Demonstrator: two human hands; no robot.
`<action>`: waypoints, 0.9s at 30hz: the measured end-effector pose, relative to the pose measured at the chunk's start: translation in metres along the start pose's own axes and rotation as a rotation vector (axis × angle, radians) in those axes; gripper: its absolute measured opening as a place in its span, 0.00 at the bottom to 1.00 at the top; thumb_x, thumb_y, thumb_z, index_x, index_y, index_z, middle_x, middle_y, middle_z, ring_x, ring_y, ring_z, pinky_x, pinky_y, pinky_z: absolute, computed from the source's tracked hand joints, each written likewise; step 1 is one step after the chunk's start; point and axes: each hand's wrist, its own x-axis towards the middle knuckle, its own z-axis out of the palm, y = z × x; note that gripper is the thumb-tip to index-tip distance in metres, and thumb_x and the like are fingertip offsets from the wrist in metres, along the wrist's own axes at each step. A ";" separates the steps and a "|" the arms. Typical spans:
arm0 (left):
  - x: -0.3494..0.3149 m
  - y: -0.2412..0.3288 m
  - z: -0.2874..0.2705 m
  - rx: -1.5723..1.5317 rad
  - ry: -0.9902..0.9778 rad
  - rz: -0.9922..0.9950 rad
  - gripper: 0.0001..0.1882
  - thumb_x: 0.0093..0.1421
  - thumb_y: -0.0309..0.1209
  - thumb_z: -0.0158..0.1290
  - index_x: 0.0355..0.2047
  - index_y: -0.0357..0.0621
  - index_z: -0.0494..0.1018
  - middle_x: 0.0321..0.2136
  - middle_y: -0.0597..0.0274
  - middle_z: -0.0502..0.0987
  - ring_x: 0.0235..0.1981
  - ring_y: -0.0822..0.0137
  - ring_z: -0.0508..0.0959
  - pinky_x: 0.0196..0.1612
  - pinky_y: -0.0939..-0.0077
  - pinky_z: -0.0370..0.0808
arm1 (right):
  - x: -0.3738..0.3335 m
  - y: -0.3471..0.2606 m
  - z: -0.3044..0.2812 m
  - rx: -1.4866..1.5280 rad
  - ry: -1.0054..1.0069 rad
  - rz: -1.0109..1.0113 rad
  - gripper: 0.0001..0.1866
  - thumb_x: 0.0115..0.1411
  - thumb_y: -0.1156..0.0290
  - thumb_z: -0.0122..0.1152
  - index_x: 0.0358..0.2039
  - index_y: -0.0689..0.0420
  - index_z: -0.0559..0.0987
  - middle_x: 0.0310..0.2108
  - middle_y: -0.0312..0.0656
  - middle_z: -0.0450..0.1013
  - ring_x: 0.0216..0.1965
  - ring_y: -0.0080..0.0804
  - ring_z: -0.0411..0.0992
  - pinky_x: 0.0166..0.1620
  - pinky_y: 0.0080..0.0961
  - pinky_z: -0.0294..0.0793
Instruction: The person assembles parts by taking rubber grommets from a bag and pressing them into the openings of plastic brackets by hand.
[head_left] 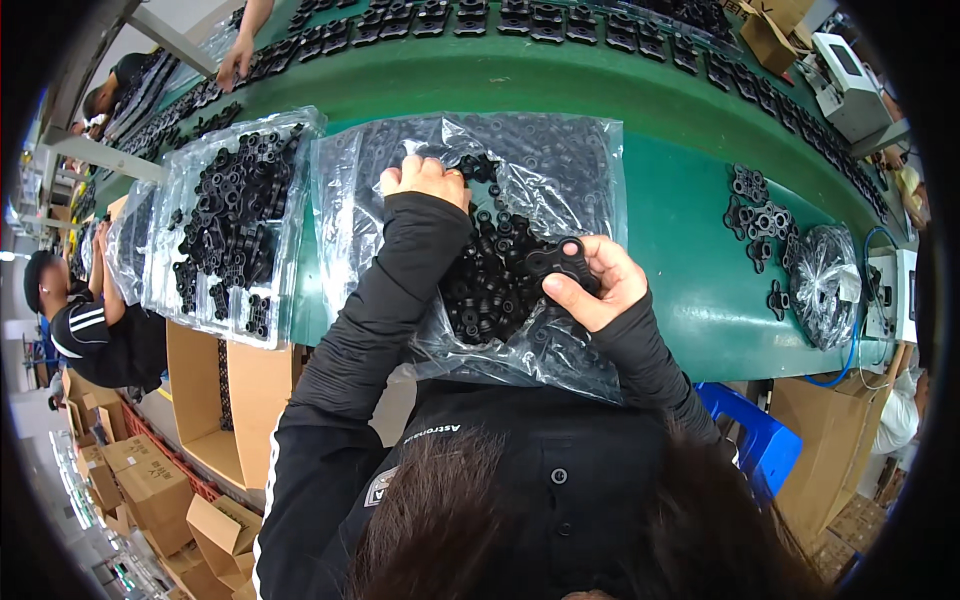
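Observation:
A large clear plastic bag [585, 150] lies in front of me, with a wide opening in its upper side. Inside the opening show many small black round-ended plastic parts [490, 285]. My right hand [608, 285] pinches a black plastic bracket with round holes [556, 262] between thumb and fingers, over the right side of the opening. At the far edge of the opening is my left hand [428, 183], its fingers curled down beside a few black parts [476, 167]. Its fingertips are hidden, so what they hold cannot be made out.
Left of the bag, a clear plastic tray [300, 215] holds piled black brackets. Loose brackets [760, 220] and a bundled clear bag [825, 285] lie to the right. Rows of black parts [535, 22] line the green conveyor beyond. Another person's hand [238, 60] reaches in at far left.

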 end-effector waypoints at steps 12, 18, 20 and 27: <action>-0.006 0.018 -0.012 -0.376 -0.055 0.077 0.09 0.47 0.28 0.49 0.29 0.41 0.72 0.29 0.59 0.73 0.29 0.61 0.70 0.35 0.69 0.63 | 0.001 -0.004 -0.008 -0.030 0.007 0.041 0.13 0.46 0.79 0.61 0.32 0.59 0.69 0.25 0.34 0.70 0.24 0.16 0.65 0.29 0.10 0.64; -0.015 0.021 -0.052 -1.223 -0.109 -0.271 0.11 0.50 0.22 0.49 0.36 0.38 0.69 0.28 0.60 0.73 0.30 0.67 0.73 0.34 0.76 0.69 | 0.007 -0.007 -0.016 0.301 -0.028 0.200 0.16 0.45 0.80 0.61 0.36 0.60 0.68 0.26 0.38 0.70 0.25 0.19 0.68 0.28 0.11 0.67; -0.021 0.028 -0.064 -1.865 -0.257 -0.644 0.10 0.51 0.21 0.49 0.36 0.37 0.69 0.27 0.59 0.73 0.31 0.70 0.74 0.34 0.80 0.71 | 0.010 -0.005 -0.016 0.298 -0.074 0.236 0.18 0.45 0.80 0.61 0.37 0.60 0.67 0.26 0.38 0.70 0.25 0.20 0.68 0.28 0.12 0.68; -0.038 0.038 -0.064 -2.239 -0.418 -0.746 0.08 0.54 0.19 0.47 0.36 0.35 0.69 0.26 0.57 0.73 0.33 0.71 0.75 0.39 0.85 0.72 | 0.013 -0.011 -0.002 0.379 -0.113 0.099 0.21 0.45 0.79 0.61 0.41 0.60 0.67 0.26 0.40 0.70 0.23 0.20 0.68 0.27 0.11 0.68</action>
